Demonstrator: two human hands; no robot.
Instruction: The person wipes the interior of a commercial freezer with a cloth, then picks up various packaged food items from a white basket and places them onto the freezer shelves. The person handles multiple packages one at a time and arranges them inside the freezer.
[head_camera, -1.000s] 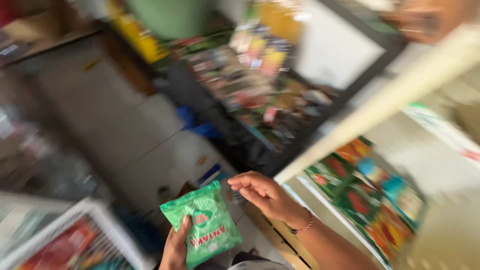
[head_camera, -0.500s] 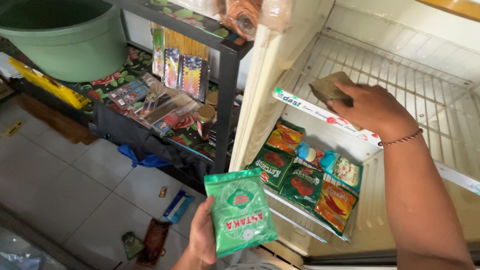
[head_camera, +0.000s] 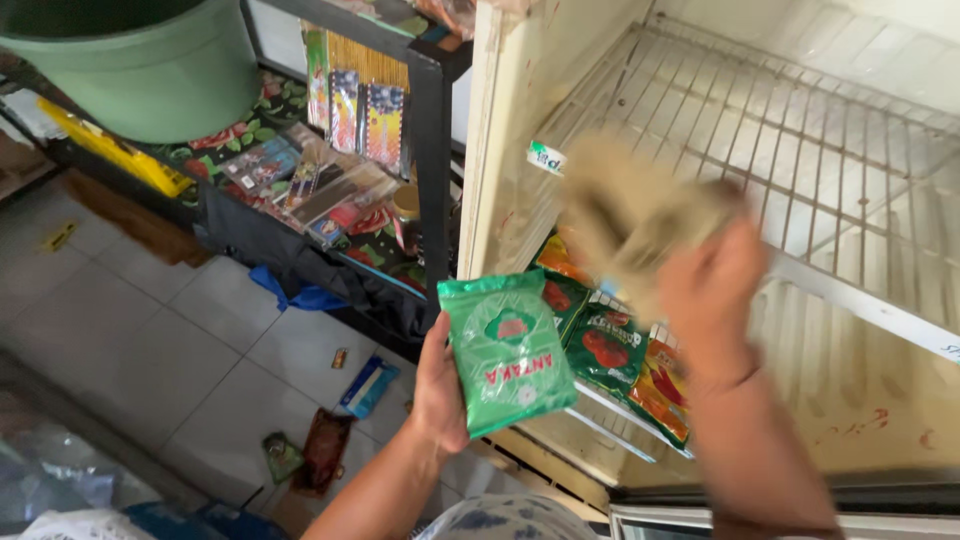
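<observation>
Green packet (head_camera: 506, 350) in left hand (head_camera: 437, 390), fridge (head_camera: 800, 200) holding sachets (head_camera: 610, 345)

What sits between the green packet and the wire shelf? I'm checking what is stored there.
In the head view, sachets with red and orange pictures stand in a row between the green packet and the wire shelf.

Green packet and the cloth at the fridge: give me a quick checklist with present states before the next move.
1. Left hand has a firm hold on the green packet: ok, gripped at its left edge.
2. Right hand holds the brown cloth: ok, though blurred by motion.
3. Wire shelf free of items: ok where visible.
4. Packets in the door rack seated upright: ok.
5. Floor free of litter: not ok, wrappers lie there.
</observation>
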